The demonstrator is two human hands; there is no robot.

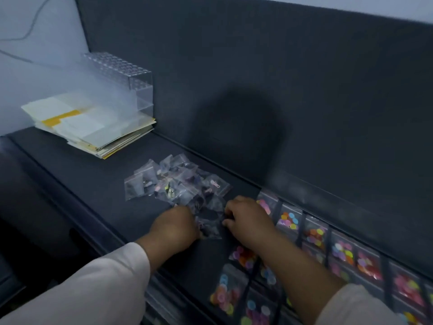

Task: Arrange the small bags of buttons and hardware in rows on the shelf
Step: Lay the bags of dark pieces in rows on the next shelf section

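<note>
The dark bag (210, 222) is pinched by the right hand (248, 219); whether the left hand (174, 227) grips cannot be told. Laid rows (315, 234) lie just right.

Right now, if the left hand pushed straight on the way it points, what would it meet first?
The loose pile of clear hardware bags; the left hand seems to touch its near edge, though depth is unclear.

On the dark grey flat shelf (93, 179), a loose heap of small clear plastic hardware bags (178, 181) lies in the middle, with rows of clear plastic button bags (316, 235) side by side to its right along the dark back panel (257, 78). Far left sits a stack of white and yellow papers (86, 125), with a clear acrylic holed rack (131, 78) at its rear. At the heap's near edge, the left hand (175, 226) and right hand (248, 219) flank one small clear plastic bag (210, 225).
</note>
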